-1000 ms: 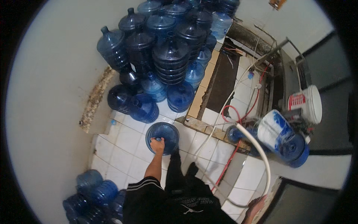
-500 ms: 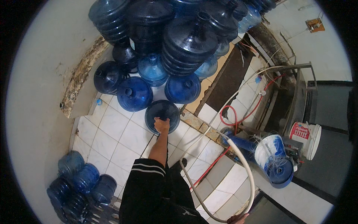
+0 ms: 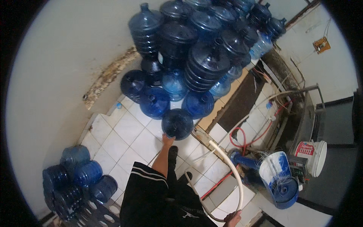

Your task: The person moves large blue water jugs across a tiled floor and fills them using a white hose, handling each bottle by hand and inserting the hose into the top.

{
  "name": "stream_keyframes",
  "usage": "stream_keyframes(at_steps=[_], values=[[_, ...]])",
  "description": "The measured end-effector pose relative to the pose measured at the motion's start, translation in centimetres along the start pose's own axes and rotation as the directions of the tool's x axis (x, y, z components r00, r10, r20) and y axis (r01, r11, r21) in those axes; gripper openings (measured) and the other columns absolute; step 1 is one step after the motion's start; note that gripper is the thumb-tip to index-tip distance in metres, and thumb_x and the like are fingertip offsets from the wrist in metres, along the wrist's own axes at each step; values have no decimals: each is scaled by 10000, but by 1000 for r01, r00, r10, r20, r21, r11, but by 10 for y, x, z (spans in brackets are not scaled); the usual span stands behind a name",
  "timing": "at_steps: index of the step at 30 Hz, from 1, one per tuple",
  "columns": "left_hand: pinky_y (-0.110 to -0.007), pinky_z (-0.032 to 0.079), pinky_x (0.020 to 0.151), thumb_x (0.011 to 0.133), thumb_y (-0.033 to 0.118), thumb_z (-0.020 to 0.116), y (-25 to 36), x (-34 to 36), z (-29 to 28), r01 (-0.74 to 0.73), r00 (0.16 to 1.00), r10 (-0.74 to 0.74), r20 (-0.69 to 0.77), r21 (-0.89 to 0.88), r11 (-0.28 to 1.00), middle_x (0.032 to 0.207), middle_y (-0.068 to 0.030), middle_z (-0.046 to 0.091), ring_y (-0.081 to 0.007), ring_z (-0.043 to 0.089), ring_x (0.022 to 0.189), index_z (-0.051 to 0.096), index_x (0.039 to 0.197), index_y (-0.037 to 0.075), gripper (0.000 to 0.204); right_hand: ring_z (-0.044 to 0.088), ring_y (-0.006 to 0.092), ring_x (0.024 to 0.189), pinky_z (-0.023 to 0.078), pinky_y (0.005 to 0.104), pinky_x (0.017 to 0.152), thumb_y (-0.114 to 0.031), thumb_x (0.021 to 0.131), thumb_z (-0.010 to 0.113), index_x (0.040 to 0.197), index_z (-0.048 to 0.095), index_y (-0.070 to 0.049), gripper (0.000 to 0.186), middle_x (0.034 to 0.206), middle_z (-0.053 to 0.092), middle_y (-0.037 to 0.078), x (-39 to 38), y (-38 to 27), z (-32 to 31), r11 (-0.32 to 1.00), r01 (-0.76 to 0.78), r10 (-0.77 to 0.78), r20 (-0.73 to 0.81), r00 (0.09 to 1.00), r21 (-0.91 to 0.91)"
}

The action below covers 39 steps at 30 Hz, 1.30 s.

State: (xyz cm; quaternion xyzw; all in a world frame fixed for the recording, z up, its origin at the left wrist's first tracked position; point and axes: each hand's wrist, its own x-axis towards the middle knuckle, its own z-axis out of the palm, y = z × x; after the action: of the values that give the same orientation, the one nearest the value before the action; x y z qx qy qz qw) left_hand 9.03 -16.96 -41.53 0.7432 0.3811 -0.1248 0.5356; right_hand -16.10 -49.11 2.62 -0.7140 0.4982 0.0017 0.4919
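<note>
A: Fingers first. What do the two hands show?

B: Left hand [image 3: 168, 140] at the near-left rim of one round, dark blue bottle [image 3: 177, 124]. Fingertips partly lost against it; pinching or merely pressing, cannot tell. Right hand [image 3: 233, 218] curled round one pale hose [image 3: 239, 185].

A: Position of that bottle?

B: Just left of the near corner of the tan-edged ledge [image 3: 228, 99], over the white tiled floor [image 3: 130, 138]. Underside hidden; cannot tell whether it touches the tiles.

A: Count outward.

B: Two blue bottles just behind it, one left [image 3: 155, 103], one right [image 3: 198, 104]. One red hose [image 3: 217, 185] past the ledge's near edge. At least five bottles [image 3: 87, 173] by the floor's near-left corner, beside one dark crate [image 3: 100, 213] with oval holes. Right of the ledge: one white bucket [image 3: 319, 159], one blue-stained white container [image 3: 272, 162].

A: Hard to make out?

B: The bottle stack [image 3: 208, 62] at the floor's far end. They overlap; no sure total. Crate partly cut off.

A: Labels?

B: Red label [image 3: 304, 148] on the white bucket, pale lettering. Small white patch [image 3: 160, 58] on one stacked bottle, too small to read. Black shirt [image 3: 159, 189]: two pale sleeve stripes, one pale motif.
</note>
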Motion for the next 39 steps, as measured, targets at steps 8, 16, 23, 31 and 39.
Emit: stream_keyframes(at_steps=[8,16,23,31,39], values=[[-346,496,672,716,155,537,-145,-221,-137,55,974,32,-226,368,928,722,-96,641,-242,621,729,653,665,75,150,279,78,349,205,256,335,-396,917,385,509,325,-102,506,421,305,-29,50,62,-17,953,302,-287,333,898,9],[-349,486,752,733,253,519,-326,-476,-190,532,808,-328,-490,366,763,867,-153,636,-281,607,841,662,794,27,275,288,129,394,223,342,405,-327,920,392,468,359,-5,556,429,339,32,49,51,-8,649,761,-545,709,447,19],[-392,465,796,699,172,497,-385,-617,-160,729,499,-647,-576,-125,673,963,-234,595,-342,583,912,628,886,-17,296,272,134,424,217,344,409,-390,903,426,473,345,-10,579,440,298,19,-18,53,22,560,817,-528,819,223,138],[-406,467,772,698,196,507,-400,-662,-184,651,392,-704,-592,-362,667,899,-233,608,-346,586,894,626,826,-14,273,257,90,462,201,312,414,-357,880,488,486,360,-27,530,463,301,-20,-160,53,62,469,835,-472,880,-39,289],[-403,451,803,705,281,499,-494,-600,-319,562,544,-713,-442,-440,701,911,-204,611,-326,581,915,630,848,-8,348,247,97,473,195,324,415,-376,870,507,488,360,11,564,457,273,-4,-329,96,127,376,863,-389,903,-185,338]])
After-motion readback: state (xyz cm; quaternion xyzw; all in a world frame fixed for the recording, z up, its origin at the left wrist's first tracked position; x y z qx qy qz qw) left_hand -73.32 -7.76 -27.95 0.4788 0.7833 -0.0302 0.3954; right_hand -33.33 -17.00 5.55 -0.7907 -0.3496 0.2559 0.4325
